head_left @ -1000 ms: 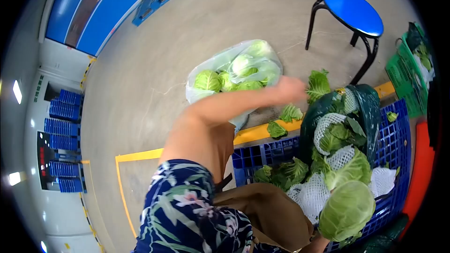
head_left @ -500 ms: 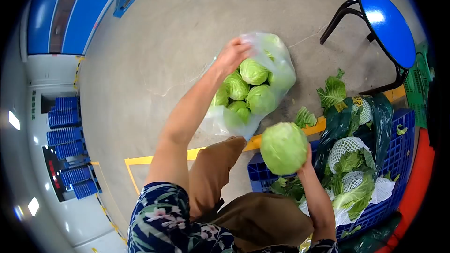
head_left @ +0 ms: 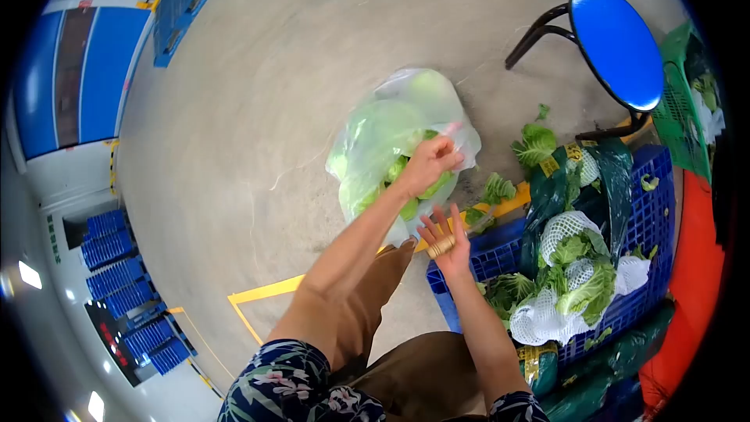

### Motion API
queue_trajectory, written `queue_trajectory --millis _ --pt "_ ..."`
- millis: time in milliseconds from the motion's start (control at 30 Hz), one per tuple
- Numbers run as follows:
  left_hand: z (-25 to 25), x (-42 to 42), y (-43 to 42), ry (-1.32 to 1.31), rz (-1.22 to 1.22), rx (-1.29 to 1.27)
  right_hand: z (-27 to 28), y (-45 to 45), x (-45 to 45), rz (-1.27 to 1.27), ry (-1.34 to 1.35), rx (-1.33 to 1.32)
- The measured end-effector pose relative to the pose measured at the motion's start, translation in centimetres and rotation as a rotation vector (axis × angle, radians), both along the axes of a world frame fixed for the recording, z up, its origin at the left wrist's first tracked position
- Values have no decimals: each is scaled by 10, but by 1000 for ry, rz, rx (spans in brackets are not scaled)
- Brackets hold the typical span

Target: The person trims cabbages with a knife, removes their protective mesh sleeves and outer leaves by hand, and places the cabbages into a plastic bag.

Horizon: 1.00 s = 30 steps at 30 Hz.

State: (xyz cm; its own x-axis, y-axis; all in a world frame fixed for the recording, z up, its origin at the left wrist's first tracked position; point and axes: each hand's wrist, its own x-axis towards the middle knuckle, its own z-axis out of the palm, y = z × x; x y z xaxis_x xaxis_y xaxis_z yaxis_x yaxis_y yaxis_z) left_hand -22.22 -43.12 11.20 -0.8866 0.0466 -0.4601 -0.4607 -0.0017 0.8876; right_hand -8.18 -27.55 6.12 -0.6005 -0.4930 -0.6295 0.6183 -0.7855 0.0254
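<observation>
Holding green cabbages, the translucent bag bulges.

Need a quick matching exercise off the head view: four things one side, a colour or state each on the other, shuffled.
Things
1. plastic bag
2. stool
3. right hand
4. netting

Colour or state
A. open
B. white
C. see-through, with cabbages inside
D. blue on top, black-legged

Pairs: 1-C, 2-D, 3-A, 4-B
</observation>
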Motion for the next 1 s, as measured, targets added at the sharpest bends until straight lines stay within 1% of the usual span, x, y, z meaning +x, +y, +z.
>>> queue_trajectory --millis 67,100,133,167,200,267,300,367,400,433,500,533,600,633,667,700,733,767,800,833,900,933,1000 --pt "-21 18 7 -25 241 75 -2 42 14 -12 -70 85" --pt "-22 31 11 -43 364 183 0 64 23 -39 -117 143" --pt "-25 42 16 -53 490 290 5 89 27 -62 -40 228" --pt "-37 49 7 -90 544 314 21 112 24 -94 -69 327" --pt "-51 56 -12 -135 565 266 33 137 24 -130 -47 403" --pt "-96 71 -54 -197 495 31 56 185 25 -213 -56 560" --pt "-68 58 -44 -264 611 -46 64 204 19 -248 -73 621" --pt "-71 54 -57 -283 442 -141 70 236 9 -274 -95 836" --pt "-70 51 -55 -346 399 -217 72 250 6 -335 -60 861" --pt "-79 55 -60 -382 342 -261 69 261 3 -354 -12 943" --pt "-94 54 -71 -435 249 -382 52 278 -14 -283 16 1075" --pt "-81 51 -59 -458 201 -553 38 289 -23 -166 19 1180" --pt "-61 57 -5 -24 168 -997 7 305 -38 76 25 1371" --pt "-57 59 30 220 146 -1205 -8 308 -48 84 109 1486" --pt "-70 67 76 296 125 -957 -21 315 -58 96 196 1611" --pt "-61 76 133 24 299 -29 -29 314 -60 118 281 1723" --pt "-46 75 182 80 -103 -224 -30 310 -65 127 374 1836" --pt "-23 63 235 208 -328 -407 -24 306 -72 138 468 1950" --pt "-31 54 269 393 -345 -252 -22 304 -75 155 565 2057" --pt "-53 44 298 429 -304 -156 -26 306 -72 216 516 2112" --pt "-71 17 338 -10 -370 29 -28 308 -61 343 409 2220" --pt "-83 15 346 119 -513 -156 -33 313 -52 297 356 2157" --pt "-103 14 361 384 -798 -520 -42 313 -31 105 274 1985"
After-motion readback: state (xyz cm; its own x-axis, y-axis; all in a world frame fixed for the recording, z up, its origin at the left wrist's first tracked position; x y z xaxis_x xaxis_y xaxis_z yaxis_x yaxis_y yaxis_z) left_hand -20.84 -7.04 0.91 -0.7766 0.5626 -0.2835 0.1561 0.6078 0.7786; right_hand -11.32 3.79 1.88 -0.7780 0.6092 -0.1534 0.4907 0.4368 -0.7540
